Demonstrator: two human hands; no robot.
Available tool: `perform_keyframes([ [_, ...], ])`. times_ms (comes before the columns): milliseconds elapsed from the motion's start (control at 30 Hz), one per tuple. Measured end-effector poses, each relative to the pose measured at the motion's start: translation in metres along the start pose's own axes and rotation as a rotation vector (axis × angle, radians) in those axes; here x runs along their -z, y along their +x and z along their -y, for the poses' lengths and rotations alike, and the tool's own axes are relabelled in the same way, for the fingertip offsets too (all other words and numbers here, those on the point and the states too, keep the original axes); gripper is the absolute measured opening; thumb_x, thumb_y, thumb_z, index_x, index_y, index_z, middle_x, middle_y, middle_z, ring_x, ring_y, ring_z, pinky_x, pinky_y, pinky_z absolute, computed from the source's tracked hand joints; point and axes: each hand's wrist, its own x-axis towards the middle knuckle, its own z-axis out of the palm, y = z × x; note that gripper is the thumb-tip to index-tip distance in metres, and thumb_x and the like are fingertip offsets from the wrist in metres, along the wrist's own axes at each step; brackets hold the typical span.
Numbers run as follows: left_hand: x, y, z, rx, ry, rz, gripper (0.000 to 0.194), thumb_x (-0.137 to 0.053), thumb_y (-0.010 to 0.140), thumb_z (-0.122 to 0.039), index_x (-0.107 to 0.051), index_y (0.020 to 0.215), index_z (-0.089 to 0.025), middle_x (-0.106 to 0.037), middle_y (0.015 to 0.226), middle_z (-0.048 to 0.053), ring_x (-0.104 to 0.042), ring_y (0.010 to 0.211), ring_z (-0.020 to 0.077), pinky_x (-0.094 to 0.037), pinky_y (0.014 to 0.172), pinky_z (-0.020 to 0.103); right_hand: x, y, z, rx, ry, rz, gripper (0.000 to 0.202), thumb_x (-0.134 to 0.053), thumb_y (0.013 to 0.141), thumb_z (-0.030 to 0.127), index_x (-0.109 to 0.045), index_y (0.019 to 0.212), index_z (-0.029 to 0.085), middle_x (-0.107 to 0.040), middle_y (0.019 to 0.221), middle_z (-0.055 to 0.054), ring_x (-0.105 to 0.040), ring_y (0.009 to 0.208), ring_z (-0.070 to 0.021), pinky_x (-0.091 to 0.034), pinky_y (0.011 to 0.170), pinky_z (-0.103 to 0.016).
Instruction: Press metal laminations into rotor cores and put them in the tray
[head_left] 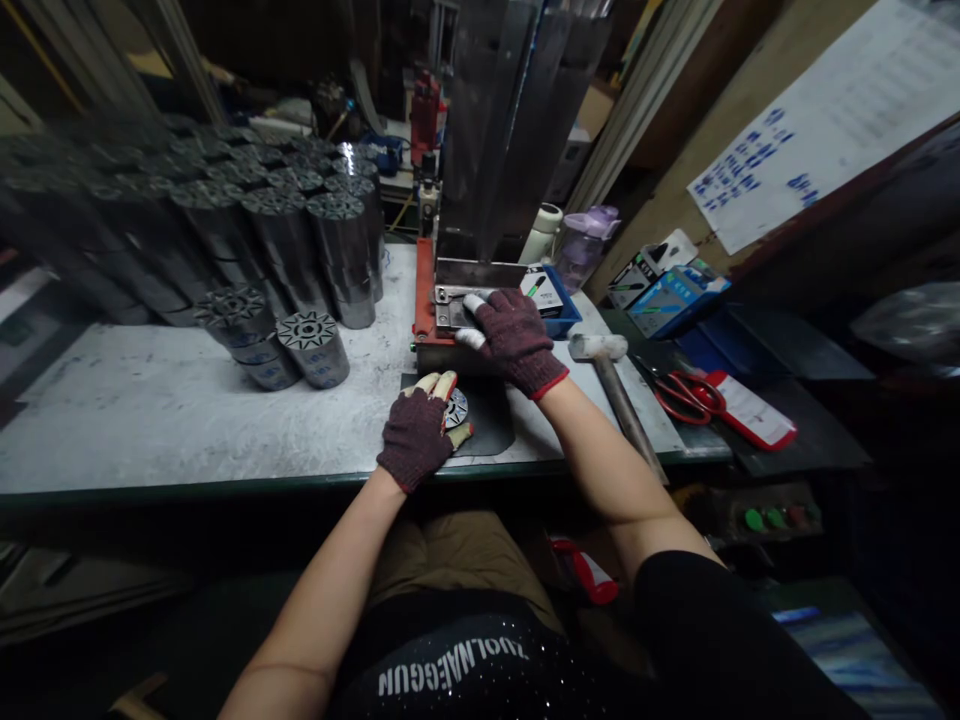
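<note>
My left hand (418, 437), in a dark maroon knit glove with pale fingertips, is wrapped around a slotted round metal core (456, 408). This core stands on a dark mat (491, 425) at the table's front edge, partly covered by my fingers. My right hand (516, 342), gloved alike, rests on the metal block (450, 312) at the front of a red-framed fixture (424, 300). Its thumb and forefinger are apart on the block; the other fingers are mostly hidden. Left of the fixture stand two slotted metal cores, a nearer one (313, 345) and a taller stack (244, 335).
Many stacked metal cores (341, 250) fill the back left of the table (180, 420). Tall metal guides (499, 130) rise above the fixture. To the right lie a mallet (619, 400), red-handled scissors (690, 397), a blue tray (562, 315) and small boxes (671, 290). Bottles (585, 245) stand behind.
</note>
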Motion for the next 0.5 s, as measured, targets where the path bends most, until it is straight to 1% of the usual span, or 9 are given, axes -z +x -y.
perform_keyframes([
  [67, 0.001, 0.000, -0.001, 0.007, 0.001, -0.004, 0.075, -0.072, 0.082, -0.045, -0.046, 0.148, -0.019, -0.054, 0.145, 0.015, -0.054, 0.129, 0.0340, -0.043, 0.108, 0.046, 0.008, 0.005, 0.001, 0.030, -0.008, 0.046, 0.047, -0.052, 0.099, 0.040, -0.063, 0.133, 0.010, -0.064, 0.127, -0.019, -0.053, 0.119, -0.0333, -0.037, 0.100, -0.043],
  [133, 0.002, 0.000, -0.002, 0.019, -0.002, -0.003, 0.076, -0.072, 0.082, -0.045, -0.046, 0.148, -0.019, -0.055, 0.144, 0.015, -0.054, 0.129, 0.0340, -0.044, 0.107, 0.045, 0.012, -0.002, 0.007, 0.024, -0.031, 0.076, 0.039, -0.048, 0.101, 0.033, -0.067, 0.126, 0.010, -0.068, 0.119, -0.019, -0.057, 0.114, -0.0323, -0.040, 0.096, -0.041],
  [200, 0.003, 0.000, -0.003, 0.027, -0.010, -0.001, 0.076, -0.072, 0.082, -0.046, -0.046, 0.148, -0.019, -0.056, 0.143, 0.015, -0.054, 0.128, 0.0340, -0.045, 0.105, 0.045, 0.008, -0.020, 0.016, -0.008, -0.020, 0.096, 0.037, -0.043, 0.103, 0.029, -0.069, 0.123, 0.012, -0.071, 0.113, -0.018, -0.061, 0.108, -0.0300, -0.042, 0.091, -0.038],
  [300, 0.002, 0.000, -0.002, 0.021, -0.020, -0.005, 0.077, -0.073, 0.080, -0.044, -0.047, 0.147, -0.017, -0.055, 0.144, 0.015, -0.054, 0.128, 0.0341, -0.044, 0.106, 0.045, -0.010, -0.056, 0.029, -0.038, 0.080, 0.151, 0.038, -0.041, 0.103, 0.029, -0.064, 0.129, 0.013, -0.074, 0.112, -0.015, -0.067, 0.100, -0.0253, -0.045, 0.084, -0.033],
  [367, 0.002, 0.000, -0.001, 0.009, -0.021, -0.007, 0.078, -0.074, 0.079, -0.043, -0.047, 0.147, -0.017, -0.055, 0.145, 0.015, -0.054, 0.127, 0.0340, -0.044, 0.106, 0.045, -0.020, -0.070, 0.035, -0.013, 0.124, 0.260, 0.036, -0.045, 0.100, 0.028, -0.064, 0.128, 0.015, -0.073, 0.117, -0.015, -0.068, 0.103, -0.0248, -0.046, 0.084, -0.031],
  [400, 0.001, 0.000, 0.000, 0.007, -0.022, -0.006, 0.078, -0.074, 0.079, -0.042, -0.047, 0.147, -0.017, -0.054, 0.145, 0.015, -0.054, 0.127, 0.0340, -0.044, 0.106, 0.045, -0.022, -0.073, 0.036, 0.009, 0.129, 0.331, 0.035, -0.046, 0.099, 0.027, -0.064, 0.127, 0.016, -0.073, 0.118, -0.014, -0.068, 0.104, -0.0254, -0.047, 0.084, -0.031],
  [467, 0.000, 0.000, 0.001, 0.005, -0.024, -0.006, 0.077, -0.073, 0.079, -0.043, -0.047, 0.147, -0.017, -0.055, 0.144, 0.015, -0.054, 0.127, 0.0337, -0.044, 0.106, 0.045, -0.021, -0.069, 0.038, 0.049, 0.109, 0.456, 0.035, -0.048, 0.097, 0.029, -0.064, 0.126, 0.018, -0.073, 0.118, -0.014, -0.069, 0.104, -0.0272, -0.047, 0.082, -0.032],
  [500, -0.001, 0.000, 0.002, 0.004, -0.026, -0.009, 0.077, -0.073, 0.079, -0.043, -0.046, 0.147, -0.018, -0.055, 0.144, 0.015, -0.054, 0.128, 0.0335, -0.044, 0.107, 0.044, -0.018, -0.065, 0.037, 0.058, 0.091, 0.492, 0.037, -0.049, 0.097, 0.031, -0.063, 0.129, 0.018, -0.074, 0.117, -0.014, -0.070, 0.103, -0.0279, -0.047, 0.080, -0.033],
])
